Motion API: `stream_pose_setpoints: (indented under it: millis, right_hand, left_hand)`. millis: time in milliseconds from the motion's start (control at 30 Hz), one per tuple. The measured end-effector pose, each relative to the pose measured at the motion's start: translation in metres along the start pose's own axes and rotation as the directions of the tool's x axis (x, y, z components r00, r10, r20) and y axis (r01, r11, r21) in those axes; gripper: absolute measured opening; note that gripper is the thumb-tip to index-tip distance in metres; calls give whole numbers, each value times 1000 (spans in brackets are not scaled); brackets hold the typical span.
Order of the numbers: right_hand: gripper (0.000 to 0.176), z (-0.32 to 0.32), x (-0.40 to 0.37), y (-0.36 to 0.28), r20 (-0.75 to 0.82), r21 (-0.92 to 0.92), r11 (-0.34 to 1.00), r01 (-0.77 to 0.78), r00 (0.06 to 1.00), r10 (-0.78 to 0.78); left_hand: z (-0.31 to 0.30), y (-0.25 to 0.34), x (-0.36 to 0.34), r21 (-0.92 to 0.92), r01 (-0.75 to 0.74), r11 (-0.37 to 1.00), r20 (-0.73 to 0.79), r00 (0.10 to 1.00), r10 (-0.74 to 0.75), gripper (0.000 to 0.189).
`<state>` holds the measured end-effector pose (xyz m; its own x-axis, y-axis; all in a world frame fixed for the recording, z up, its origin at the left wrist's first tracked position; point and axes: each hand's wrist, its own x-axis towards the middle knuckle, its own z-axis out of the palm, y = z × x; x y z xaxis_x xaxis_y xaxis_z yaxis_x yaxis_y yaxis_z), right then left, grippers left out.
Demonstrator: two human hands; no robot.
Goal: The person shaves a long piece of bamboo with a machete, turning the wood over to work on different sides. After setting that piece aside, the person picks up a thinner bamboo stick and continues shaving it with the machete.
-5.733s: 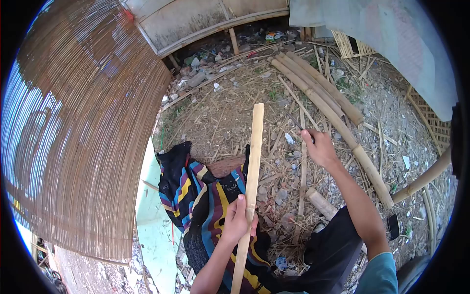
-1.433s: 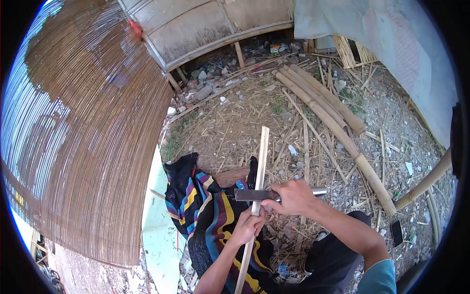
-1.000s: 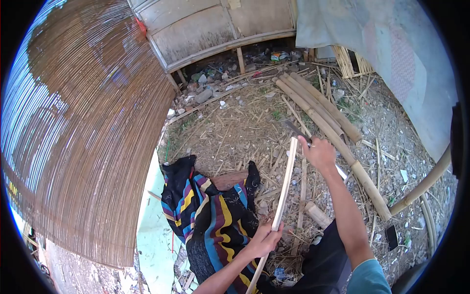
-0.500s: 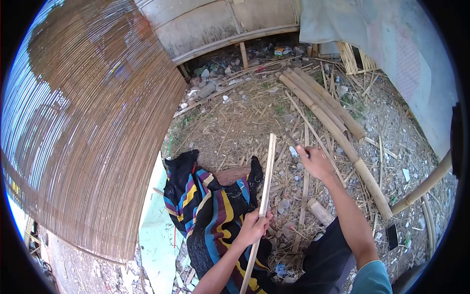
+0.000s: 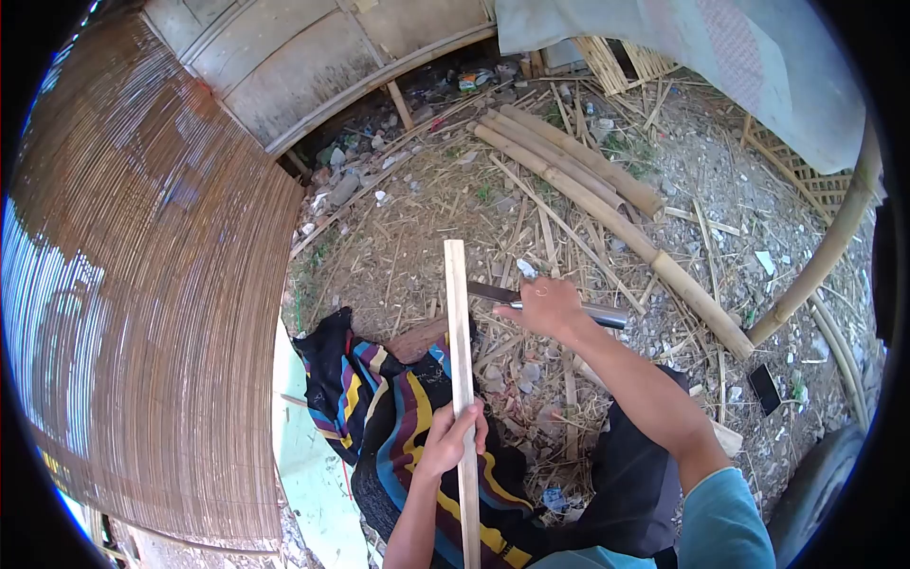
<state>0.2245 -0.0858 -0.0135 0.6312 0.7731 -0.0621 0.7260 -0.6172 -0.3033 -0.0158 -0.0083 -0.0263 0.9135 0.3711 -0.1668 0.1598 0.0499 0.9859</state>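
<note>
My left hand point(image 5: 452, 437) is wrapped round a long split bamboo strip point(image 5: 457, 322) standing nearly upright in front of me. In my right hand point(image 5: 550, 306) is a knife point(image 5: 494, 293), its dark blade pointing left toward the strip's upper part. The knife's shiny handle point(image 5: 605, 315) sticks out behind the hand. Blade tip and strip edge are close together in this view. Under the strip, a striped cloth point(image 5: 417, 403) in black, yellow, blue and maroon lies over my leg. A brown piece of wood point(image 5: 417, 339) shows at the far edge of the cloth.
Several thick bamboo poles point(image 5: 578, 185) lie on the littered ground at the right. A slatted bamboo screen point(image 5: 161, 313) stands on the left. A phone point(image 5: 764, 390) lies at the right, near a tyre point(image 5: 820, 493). A pale sheet point(image 5: 701, 76) hangs at the upper right.
The view has swung right. My right hand has turned, so the blade now lies crosswise near the strip. The strip stands more upright, with my left hand still gripping it.
</note>
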Motion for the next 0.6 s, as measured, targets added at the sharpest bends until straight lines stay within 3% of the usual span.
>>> stream_pose_setpoints:
  millis: [67, 100, 133, 167, 233, 300, 367, 500, 600]
  right_hand:
    - [66, 9, 1, 0, 5, -36, 998, 45, 999, -45]
    - [66, 11, 2, -1, -3, -86, 992, 98, 995, -98]
    - [63, 14, 3, -6, -11, -63, 995, 79, 997, -80]
    - [58, 12, 5, -5, 86, -21, 998, 59, 995, -57]
    - [49, 19, 6, -8, 50, -77, 993, 93, 995, -90]
    - [51, 24, 4, -5, 26, -15, 993, 116, 993, -116]
    - [47, 28, 8, -4, 6, -130, 982, 141, 990, -141]
    - [44, 19, 5, -7, -74, -74, 994, 82, 993, -87]
    - [45, 14, 1, -2, -46, -93, 991, 93, 994, -98]
  left_hand:
    - [8, -4, 3, 123, 0, 992, 168, 986, -21, 26]
    - [13, -10, 6, 95, 27, 995, 216, 975, -47, 27]
    - [22, -13, 7, 103, 57, 993, 230, 970, -80, 34]
    - [30, -14, 8, 113, 86, 990, 246, 963, -112, 41]
    - [37, -15, 13, 143, 63, 988, 281, 954, -101, 45]
    - [37, -24, 20, 298, 89, 950, 217, 963, -158, 45]
    - [32, -21, 25, 192, 194, 962, 18, 979, -201, 42]
    - [7, -27, 28, 304, 143, 942, -239, 968, -70, 34]
    - [1, -20, 24, 192, 152, 969, -243, 965, -103, 34]
